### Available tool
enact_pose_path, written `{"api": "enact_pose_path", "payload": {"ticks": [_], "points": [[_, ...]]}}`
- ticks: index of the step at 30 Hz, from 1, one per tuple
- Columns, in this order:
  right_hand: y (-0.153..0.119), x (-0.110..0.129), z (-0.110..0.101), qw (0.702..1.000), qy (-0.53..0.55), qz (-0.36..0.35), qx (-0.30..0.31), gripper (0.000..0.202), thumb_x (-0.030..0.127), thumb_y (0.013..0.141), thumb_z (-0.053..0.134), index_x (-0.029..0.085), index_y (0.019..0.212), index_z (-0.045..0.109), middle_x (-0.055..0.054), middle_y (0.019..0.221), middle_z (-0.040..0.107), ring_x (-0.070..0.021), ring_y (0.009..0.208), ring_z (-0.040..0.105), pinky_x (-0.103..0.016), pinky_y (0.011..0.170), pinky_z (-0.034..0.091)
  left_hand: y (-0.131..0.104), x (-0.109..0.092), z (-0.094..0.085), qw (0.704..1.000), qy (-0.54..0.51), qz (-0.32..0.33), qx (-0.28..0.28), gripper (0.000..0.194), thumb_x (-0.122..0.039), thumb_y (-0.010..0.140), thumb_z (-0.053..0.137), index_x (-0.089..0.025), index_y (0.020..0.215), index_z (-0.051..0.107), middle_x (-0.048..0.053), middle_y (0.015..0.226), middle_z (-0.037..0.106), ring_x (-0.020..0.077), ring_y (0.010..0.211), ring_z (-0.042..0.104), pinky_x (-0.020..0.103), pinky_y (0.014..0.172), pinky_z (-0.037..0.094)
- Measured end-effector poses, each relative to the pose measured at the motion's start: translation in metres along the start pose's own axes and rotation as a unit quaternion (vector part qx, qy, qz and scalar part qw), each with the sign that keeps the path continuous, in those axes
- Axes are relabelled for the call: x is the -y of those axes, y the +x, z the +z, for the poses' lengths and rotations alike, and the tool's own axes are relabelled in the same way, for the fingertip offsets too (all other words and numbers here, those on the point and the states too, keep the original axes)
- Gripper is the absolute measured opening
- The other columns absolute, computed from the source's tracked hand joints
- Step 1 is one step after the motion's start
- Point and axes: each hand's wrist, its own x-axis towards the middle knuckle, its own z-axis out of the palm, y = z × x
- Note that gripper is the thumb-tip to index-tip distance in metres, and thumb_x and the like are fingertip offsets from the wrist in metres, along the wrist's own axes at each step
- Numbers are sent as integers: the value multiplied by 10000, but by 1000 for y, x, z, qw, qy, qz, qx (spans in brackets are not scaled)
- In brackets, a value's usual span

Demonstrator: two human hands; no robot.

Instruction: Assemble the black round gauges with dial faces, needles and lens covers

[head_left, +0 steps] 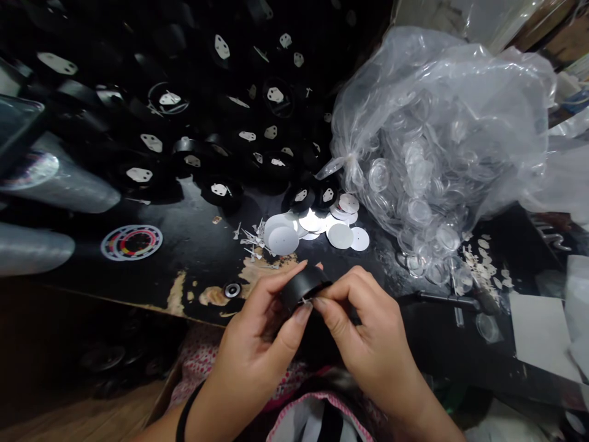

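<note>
My left hand (264, 334) is closed round a black round plastic case (301, 286), held tilted on its side above the table's front edge. My right hand (361, 319) pinches at the right rim of the case, thumb and forefinger together. A tiny pale piece (307, 301) shows between the two thumbs; its kind is too small to tell. Just beyond the hands lie silver-white discs (340, 236) in an overlapping heap, with small white pointed pieces (252, 239) scattered at their left. The open side of the case is mostly hidden by my fingers.
Many black cases with pale metal plates (219, 189) are piled at the back. A plastic bag (414, 159) of clear round covers stands right. Printed dials (133, 242) lie left beside wrapped stacks (69, 178). A small ring (232, 290) and a dark-handled tool (448, 299) lie on the table.
</note>
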Motion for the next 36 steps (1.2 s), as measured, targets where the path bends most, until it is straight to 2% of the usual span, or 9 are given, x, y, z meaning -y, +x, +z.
{"api": "enact_pose_path", "payload": {"ticks": [6,12,15,20,29,36], "points": [[-1,0,-1,999,36,21,12,192,162,961,612,222,789,550,48,775,585,-116,749,563,-286,723,395,-3,-2,-1,1000,-3,4,-11,272,-234,844,744,-345,1092,741,-5,1183,761,240,1132,707,296,959,573],[-1,-1,-2,998,51,21,15,179,146,951,619,221,794,573,51,779,586,-110,759,565,-266,727,408,-1,-2,-2,1000,5,-2,-1,248,-248,861,722,-279,1107,720,35,1198,762,257,1154,701,321,969,581],[-2,-1,-1,999,51,12,13,165,155,953,622,221,809,574,52,784,586,-108,757,561,-265,723,404,-2,-1,-4,999,27,27,18,286,-190,878,684,-270,1153,679,20,1226,755,225,1156,702,300,968,581],[-3,-2,2,999,40,-4,-2,177,159,959,617,222,809,549,62,783,576,-105,749,552,-272,725,391,-3,0,-5,995,53,74,28,337,-110,884,658,-318,1149,651,-60,1210,760,134,1137,706,178,964,544],[-8,-5,7,998,63,-5,-26,153,154,946,639,223,826,575,61,793,600,-102,742,571,-288,766,410,-4,3,-6,995,57,78,35,373,-103,916,637,-352,1195,631,-88,1254,742,112,1183,676,161,1011,504],[-12,-5,9,998,1,-50,-44,112,150,971,597,207,874,594,23,812,621,-129,774,572,-308,746,402,-6,3,-5,995,55,72,32,359,-121,937,624,-353,1211,623,-97,1287,727,100,1217,653,160,1041,480]]}}
